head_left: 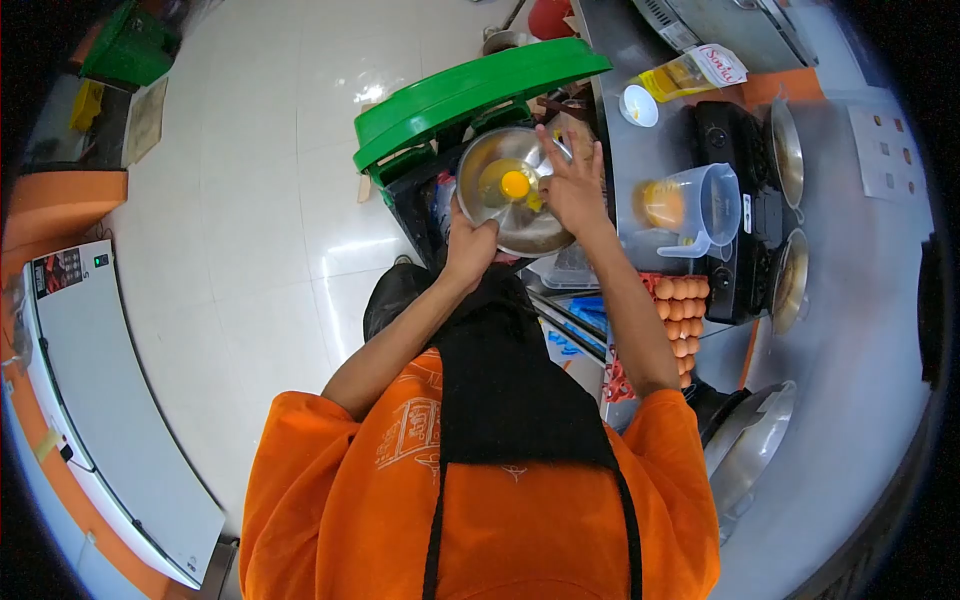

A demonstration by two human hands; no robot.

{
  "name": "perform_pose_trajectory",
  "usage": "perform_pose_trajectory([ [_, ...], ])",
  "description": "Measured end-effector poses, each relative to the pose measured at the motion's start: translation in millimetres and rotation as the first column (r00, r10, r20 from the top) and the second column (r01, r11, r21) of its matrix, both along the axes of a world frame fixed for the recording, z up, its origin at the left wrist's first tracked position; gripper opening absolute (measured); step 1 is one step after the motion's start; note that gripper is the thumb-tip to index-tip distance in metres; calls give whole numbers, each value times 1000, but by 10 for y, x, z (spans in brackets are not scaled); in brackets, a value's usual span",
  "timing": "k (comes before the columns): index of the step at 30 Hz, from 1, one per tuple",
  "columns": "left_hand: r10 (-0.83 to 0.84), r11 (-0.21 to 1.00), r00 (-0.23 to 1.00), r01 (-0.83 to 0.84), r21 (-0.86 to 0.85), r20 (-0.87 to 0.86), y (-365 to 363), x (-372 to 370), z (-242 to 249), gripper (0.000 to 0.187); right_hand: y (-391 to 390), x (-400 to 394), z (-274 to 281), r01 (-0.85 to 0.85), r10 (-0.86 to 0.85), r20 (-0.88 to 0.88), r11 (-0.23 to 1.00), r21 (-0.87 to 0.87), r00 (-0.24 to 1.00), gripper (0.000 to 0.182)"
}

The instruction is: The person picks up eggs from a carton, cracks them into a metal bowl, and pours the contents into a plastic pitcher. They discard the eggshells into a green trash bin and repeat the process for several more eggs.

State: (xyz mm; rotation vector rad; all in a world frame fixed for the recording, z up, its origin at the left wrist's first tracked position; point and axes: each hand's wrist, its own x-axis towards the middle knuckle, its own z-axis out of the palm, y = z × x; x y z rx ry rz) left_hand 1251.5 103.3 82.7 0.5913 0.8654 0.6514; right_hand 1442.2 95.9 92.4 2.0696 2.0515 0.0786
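Note:
A steel bowl [527,236] is held over a black bin with its green lid [470,95] raised. One raw egg yolk [515,184] lies in the bowl, with clear egg white and a small yellow streak around it. My left hand [472,246] grips the bowl's near left rim, thumb on the inside. Over the bowl's right side is my right hand [575,190]. Its thumb and index finger come together near the egg white, while the other fingers stretch out. Anything between those two fingertips is too small to make out.
On the steel counter to the right are a clear jug [712,200] with yellow-orange contents, brown eggs [682,312] in a red tray, a white cup [638,106] and an oil bottle [690,75]. Behind stand a black stove [735,280] and pans [787,155]. A white appliance [120,400] stands left.

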Motion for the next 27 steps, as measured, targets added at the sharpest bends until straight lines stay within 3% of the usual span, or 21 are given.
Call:
perform_pose_trajectory([
  [7,-17,999,999,19,39,-32,34,5,16,65,22,122,13,118,-112,-105,992,50,988,11],
  [11,35,980,995,-15,200,-97,7,45,-323,67,3,186,40,190,-177,-223,981,40,959,14],
  [14,38,988,997,-27,150,-73,-11,60,-365,67,1,208,76,210,-198,-250,978,22,948,19],
  [16,27,997,999,-24,67,-37,14,32,-108,68,-5,223,89,217,-205,-265,976,19,942,22],
  [19,7,999,995,-2,54,-98,37,8,70,68,-23,240,74,201,-180,-289,979,44,940,26],
  [22,27,997,997,-21,76,-76,10,39,-50,68,4,163,40,204,-159,-307,971,121,938,31],
  [27,11,1000,999,-10,27,-35,8,51,14,68,99,-12,86,226,-201,-178,965,135,963,39],
])
